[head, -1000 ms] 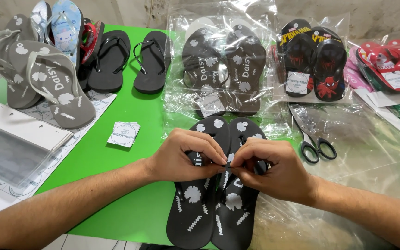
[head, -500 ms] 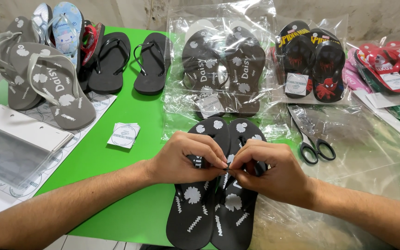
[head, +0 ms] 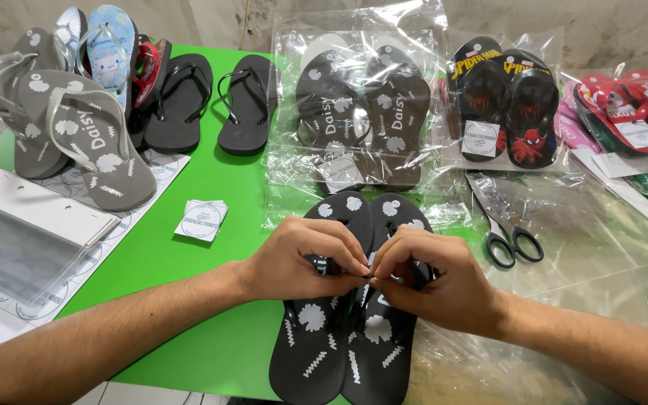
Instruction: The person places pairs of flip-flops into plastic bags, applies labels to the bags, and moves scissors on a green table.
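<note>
At the far left a stack of clear bags with white headers (head: 31, 240) is lying on the table edge, and grey flip-flops (head: 76, 135) with white flower prints are resting above it, beside a pale blue one (head: 110, 45) and a plain black pair (head: 211, 101); a small stack of white tags (head: 201, 220) is sitting alone on the green table (head: 211, 187), just left of my forearm.

My left hand (head: 305, 259) is curling over the middle of the black flip-flops (head: 350, 322) — the pair with white flowers, lying side by side in front of me, toes pointing away; its fingertips (head: 358, 264) are pinching something small at the straps, too hidden to make out. My right hand (head: 433, 285) is meeting it from the other side, fingers bent and pinching at the same spot, so the two hands are touching tip to tip over the pair.

Behind them a bagged grey pair (head: 361, 112) is lying in clear plastic; further right black scissors (head: 508, 236) are resting on a clear plastic sheet (head: 601, 247), with a bagged black and red pair (head: 500, 105) above; at the far right red flip-flops (head: 631, 105) are lying in their bags.
</note>
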